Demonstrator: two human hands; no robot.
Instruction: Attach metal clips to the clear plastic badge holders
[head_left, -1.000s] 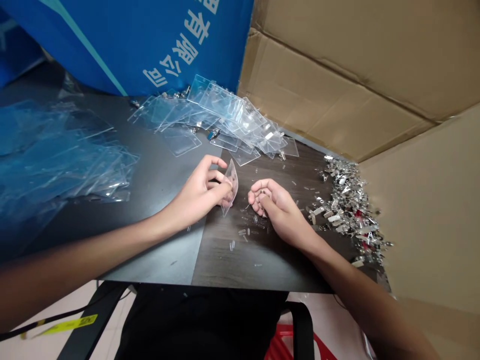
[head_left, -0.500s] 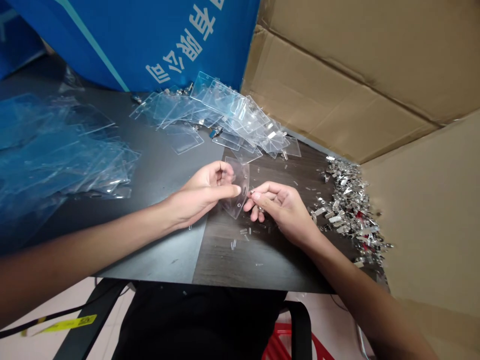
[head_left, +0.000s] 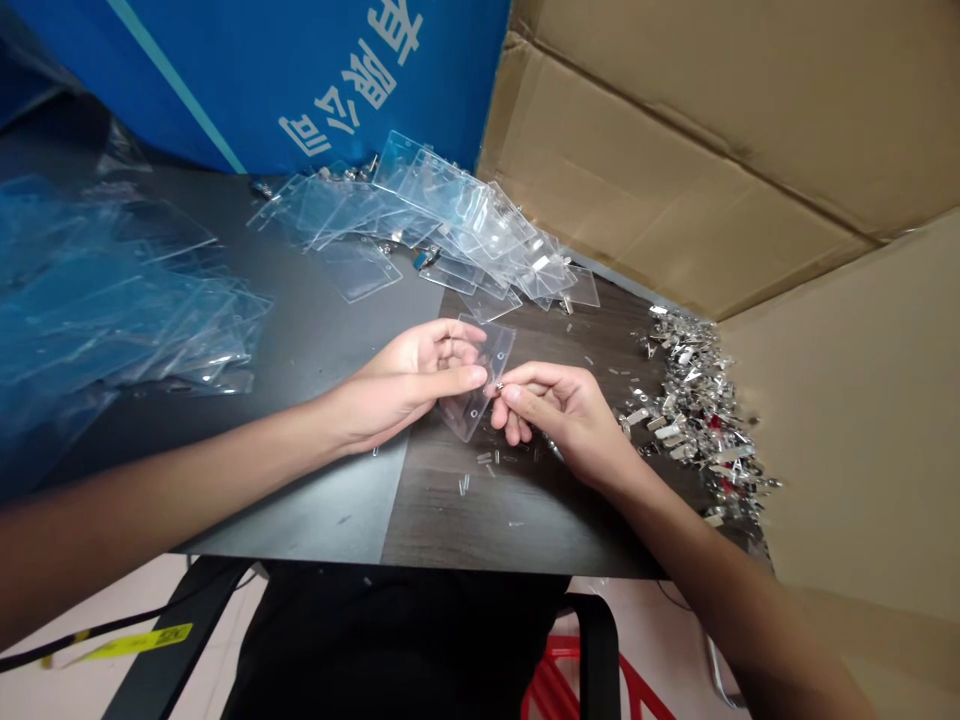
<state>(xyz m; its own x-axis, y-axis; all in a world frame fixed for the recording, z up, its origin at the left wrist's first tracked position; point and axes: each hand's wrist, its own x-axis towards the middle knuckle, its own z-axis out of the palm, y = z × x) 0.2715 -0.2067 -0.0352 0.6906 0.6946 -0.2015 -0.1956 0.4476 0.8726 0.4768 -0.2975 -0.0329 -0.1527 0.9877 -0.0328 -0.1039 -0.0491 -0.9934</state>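
Note:
My left hand [head_left: 409, 380] pinches a clear plastic badge sleeve [head_left: 480, 395] between thumb and fingers, just above the dark table [head_left: 420, 500]. The sleeve lies nearly flat and shows small punched holes along its near edge. My right hand [head_left: 559, 410] is closed in a pinch on a small metal clip [head_left: 496, 386], its fingertips touching the sleeve's right edge. The two hands meet at the middle of the table.
A heap of clear sleeves [head_left: 442, 230] lies at the back of the table. Bagged sleeves in bluish plastic [head_left: 97, 300] cover the left side. A pile of metal clips [head_left: 697, 410] spreads on the right beside cardboard walls [head_left: 847, 420]. Small clear scraps [head_left: 487, 462] dot the tabletop.
The sleeve in my left hand has turned from edge-on to nearly flat. My right hand has opened from a loose fist into a pinch and moved left to the sleeve's edge.

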